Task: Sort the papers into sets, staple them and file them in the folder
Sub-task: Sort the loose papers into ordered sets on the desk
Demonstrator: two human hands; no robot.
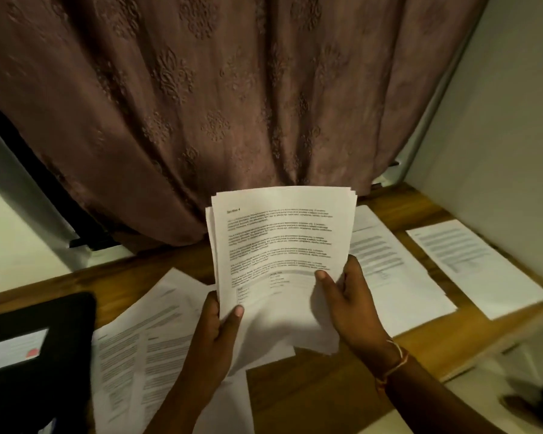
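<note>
I hold a stack of printed papers [279,245] upright above the wooden table [320,383]; its top sheet is headed "Section 4". My left hand [217,327] grips the stack's lower left corner, thumb on the front. My right hand [348,305] grips the lower right edge, thumb pressed on the top sheet. Loose printed sheets [138,349] lie spread on the table at the left. Two separate piles lie at the right, one [398,277] just behind my right hand and another [474,264] near the wall. A black folder [35,355] with a white label lies at the far left.
A brown patterned curtain [232,104] hangs behind the table. A pale wall [508,136] borders the table on the right. The table's front edge runs diagonally at the lower right, with floor and a dark blurred shape [539,399] beyond it.
</note>
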